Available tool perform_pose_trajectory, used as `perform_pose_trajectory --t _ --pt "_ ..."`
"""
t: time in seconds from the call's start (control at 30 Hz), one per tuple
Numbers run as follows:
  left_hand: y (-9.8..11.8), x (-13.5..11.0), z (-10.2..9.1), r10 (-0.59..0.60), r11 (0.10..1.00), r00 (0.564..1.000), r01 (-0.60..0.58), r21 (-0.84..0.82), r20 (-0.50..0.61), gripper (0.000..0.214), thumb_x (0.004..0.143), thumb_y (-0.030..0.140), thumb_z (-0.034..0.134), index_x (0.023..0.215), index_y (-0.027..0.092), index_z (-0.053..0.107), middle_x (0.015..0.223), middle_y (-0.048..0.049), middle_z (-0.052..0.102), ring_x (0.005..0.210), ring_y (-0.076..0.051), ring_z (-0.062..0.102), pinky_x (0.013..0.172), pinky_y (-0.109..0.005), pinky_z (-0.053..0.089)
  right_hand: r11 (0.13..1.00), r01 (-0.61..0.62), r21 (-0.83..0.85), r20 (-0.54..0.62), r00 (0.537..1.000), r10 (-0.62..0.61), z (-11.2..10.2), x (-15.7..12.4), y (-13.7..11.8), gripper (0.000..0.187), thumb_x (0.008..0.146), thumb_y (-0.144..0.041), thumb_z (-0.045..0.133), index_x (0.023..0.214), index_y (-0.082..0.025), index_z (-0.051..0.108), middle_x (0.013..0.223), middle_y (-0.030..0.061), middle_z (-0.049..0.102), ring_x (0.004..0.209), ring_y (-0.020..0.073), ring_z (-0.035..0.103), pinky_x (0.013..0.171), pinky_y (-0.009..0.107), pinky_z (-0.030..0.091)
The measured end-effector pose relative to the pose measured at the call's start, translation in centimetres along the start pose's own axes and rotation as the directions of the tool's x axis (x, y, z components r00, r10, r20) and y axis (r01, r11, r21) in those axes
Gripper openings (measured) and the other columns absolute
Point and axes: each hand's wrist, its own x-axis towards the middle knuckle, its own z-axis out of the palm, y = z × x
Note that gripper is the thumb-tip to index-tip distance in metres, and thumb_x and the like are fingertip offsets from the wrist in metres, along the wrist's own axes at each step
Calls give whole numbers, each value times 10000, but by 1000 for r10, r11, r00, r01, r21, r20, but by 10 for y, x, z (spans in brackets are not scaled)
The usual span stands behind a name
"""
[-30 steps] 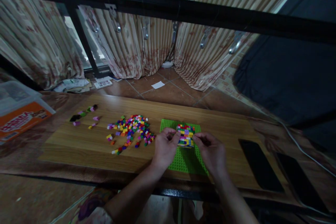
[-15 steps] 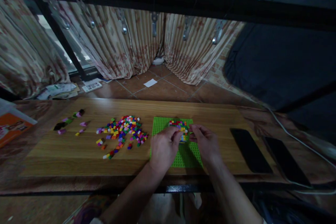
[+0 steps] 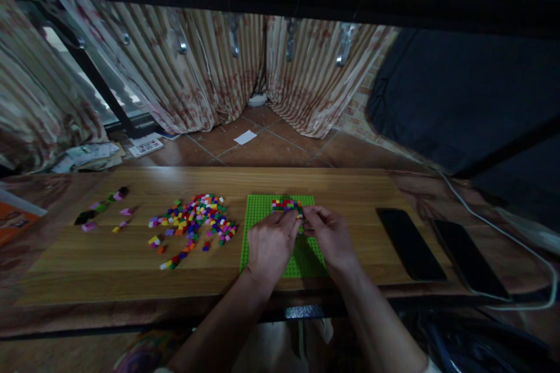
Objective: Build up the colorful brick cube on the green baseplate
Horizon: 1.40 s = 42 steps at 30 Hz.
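Observation:
A green studded baseplate (image 3: 258, 208) lies on the wooden board under both hands. Toward its far side stands a patch of small coloured bricks (image 3: 286, 205), partly covered by my fingers. My left hand (image 3: 272, 245) reaches over the plate from the left, its fingers bent together at the bricks' near edge. From the right, my right hand (image 3: 330, 236) meets it with thumb and forefinger pinched beside the same bricks. Whatever sits between the fingertips of either hand is too small and hidden to name.
Left of the plate spreads a heap of loose bricks (image 3: 196, 218) on the wooden board (image 3: 131, 268). A few larger pieces (image 3: 100, 207) lie farther left. Two dark phones (image 3: 410, 243) rest at the right, near a white cable (image 3: 494, 227). An orange and white box (image 3: 17, 213) stands far left.
The view has shifted, so the board and plate sit farther left. My left fingers have moved closer to my right fingertips and cover more of the built bricks.

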Motion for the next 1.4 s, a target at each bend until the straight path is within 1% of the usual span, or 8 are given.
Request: perform_pose_trajectory --t 0.3,0.43,0.57,0.8,0.93,1.1,1.27,1.4 --pt "2 -5 -1 41 994 999 -41 99 6 289 958 320 410 1069 249 667 874 -67 715 747 -191 639 623 -265 387 999 -32 15 2 999 32 0 1 1 373 539 -434 807 797 -182 711 773 36 705 660 157 622 545 255 493" --pt "-2 -6 1 51 998 999 -51 44 6 305 963 293 386 1120 251 643 940 -69 719 790 -185 654 661 -262 421 1000 -15 -4 -1 1000 15 0 2 2 373 552 -434 803 803 -173 715 766 38 704 637 145 608 542 252 487" --pt "-7 -8 2 12 997 999 -15 -69 -51 311 940 286 437 1198 240 604 1049 -73 714 876 -198 668 722 -275 455 1000 -26 -16 -6 1000 26 0 1 0 387 558 -460 796 802 -172 714 748 30 697 634 143 600 543 251 484" --pt "-8 -13 -2 -34 988 999 28 -153 -39 248 926 255 446 1076 226 641 958 -48 725 830 -179 668 709 -265 455 1000 -22 -5 -30 999 22 -1 2 0 410 540 -496 797 780 -174 713 713 33 699 609 148 600 547 267 490" --pt "-5 -14 -2 1 993 999 -6 -120 -37 258 941 286 427 1054 243 656 980 -55 719 834 -184 664 694 -267 442 999 0 -38 -22 1000 -1 -2 1 -2 397 531 -468 806 794 -183 721 769 39 710 636 154 614 547 264 489" --pt "-2 -13 -3 31 998 1000 -31 -54 -1 271 948 265 406 1034 255 663 911 -42 716 794 -189 655 643 -276 407 997 30 -64 -11 999 -31 -1 1 0 419 515 -448 823 815 -177 712 767 35 713 653 160 628 587 277 491" --pt "-3 -13 -3 46 998 999 -47 -34 -7 261 940 241 418 1057 251 652 904 -39 712 797 -185 645 664 -278 410 989 59 -132 -22 998 -63 1 3 3 404 588 -445 790 869 -164 711 826 52 720 673 165 630 625 300 496" --pt "-3 -13 -2 46 998 999 -45 -31 13 270 948 248 398 1028 241 656 902 -40 705 790 -188 646 646 -286 409 992 47 -114 -41 998 -52 3 3 3 387 579 -428 793 844 -159 710 787 40 714 657 157 619 600 284 486"
